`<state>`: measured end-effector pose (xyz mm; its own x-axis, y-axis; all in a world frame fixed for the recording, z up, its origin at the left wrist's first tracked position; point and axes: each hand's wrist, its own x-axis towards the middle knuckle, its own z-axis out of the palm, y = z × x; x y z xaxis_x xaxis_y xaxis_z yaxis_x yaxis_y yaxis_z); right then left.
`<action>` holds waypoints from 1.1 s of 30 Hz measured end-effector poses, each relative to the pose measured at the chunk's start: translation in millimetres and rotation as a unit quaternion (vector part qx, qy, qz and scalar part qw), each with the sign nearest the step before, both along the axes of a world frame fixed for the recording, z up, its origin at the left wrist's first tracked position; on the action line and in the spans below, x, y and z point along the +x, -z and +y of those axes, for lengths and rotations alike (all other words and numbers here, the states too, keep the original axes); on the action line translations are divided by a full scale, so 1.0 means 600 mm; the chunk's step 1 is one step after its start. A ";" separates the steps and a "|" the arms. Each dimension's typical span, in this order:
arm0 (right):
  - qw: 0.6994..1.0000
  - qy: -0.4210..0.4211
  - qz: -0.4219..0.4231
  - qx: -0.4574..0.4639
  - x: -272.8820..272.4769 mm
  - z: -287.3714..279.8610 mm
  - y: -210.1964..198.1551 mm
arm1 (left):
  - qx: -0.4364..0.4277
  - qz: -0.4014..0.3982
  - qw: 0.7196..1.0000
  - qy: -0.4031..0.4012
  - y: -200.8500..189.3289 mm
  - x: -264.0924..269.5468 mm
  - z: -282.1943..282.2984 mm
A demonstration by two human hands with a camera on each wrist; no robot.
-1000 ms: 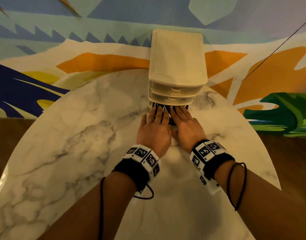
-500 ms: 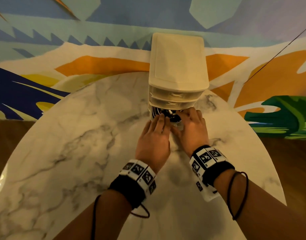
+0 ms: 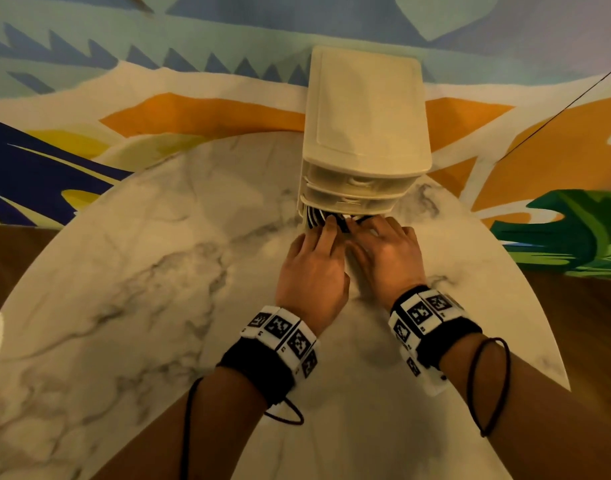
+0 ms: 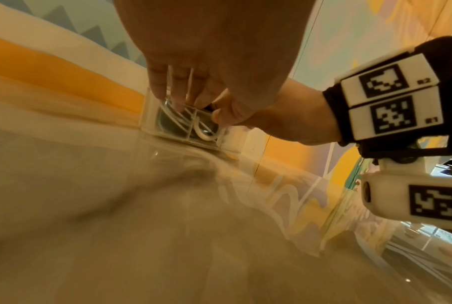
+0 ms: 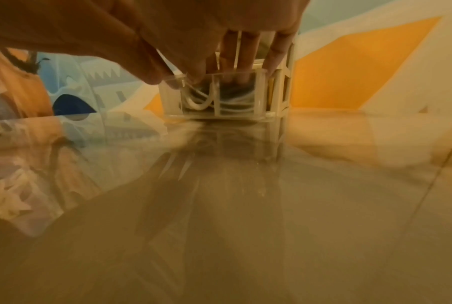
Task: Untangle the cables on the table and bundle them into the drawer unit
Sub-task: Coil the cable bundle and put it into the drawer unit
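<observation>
The cream drawer unit (image 3: 364, 133) stands at the far edge of the marble table (image 3: 158, 271). Its clear bottom drawer (image 4: 179, 133) (image 5: 235, 116) is pulled out a little. Coiled white and black cables (image 3: 314, 218) (image 4: 202, 131) (image 5: 198, 102) lie inside it. My left hand (image 3: 316, 254) (image 4: 180, 96) reaches down into the drawer's left side, with straight fingers on the cables. Beside it, my right hand (image 3: 383, 247) (image 5: 235, 61) has its fingers inside the right side and its thumb at the front rim. The hands hide most of the drawer's opening from above.
The two upper drawers (image 3: 356, 188) are closed. A wall with a colourful mural (image 3: 193, 109) rises right behind the unit. A thin dark line (image 3: 556, 116) runs across the wall at the upper right. Bare marble lies left of and in front of the hands.
Both hands lay flat over the open drawer; now their fingers dip down inside it. The right hand shifted slightly right. Less of the cables shows from above.
</observation>
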<state>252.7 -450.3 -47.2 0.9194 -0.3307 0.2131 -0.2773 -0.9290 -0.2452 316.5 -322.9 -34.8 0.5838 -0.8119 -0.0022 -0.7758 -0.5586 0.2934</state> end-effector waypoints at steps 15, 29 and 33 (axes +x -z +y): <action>0.990 0.088 -0.028 0.110 -0.018 0.004 -0.005 | 0.039 -0.016 0.999 0.006 0.005 0.004 -0.005; 0.979 0.046 0.048 0.193 0.021 -0.004 0.009 | 0.017 -0.017 1.000 -0.013 -0.008 0.025 0.009; 0.971 0.034 0.071 0.224 0.023 -0.013 0.000 | 0.008 0.008 1.000 -0.022 -0.003 0.017 0.006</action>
<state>266.7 -458.4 -47.5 0.9021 -0.4212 -0.0936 -0.3941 -0.7159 -0.5763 326.8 -319.4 -32.8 0.6186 -0.7853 -0.0240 -0.7460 -0.5967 0.2956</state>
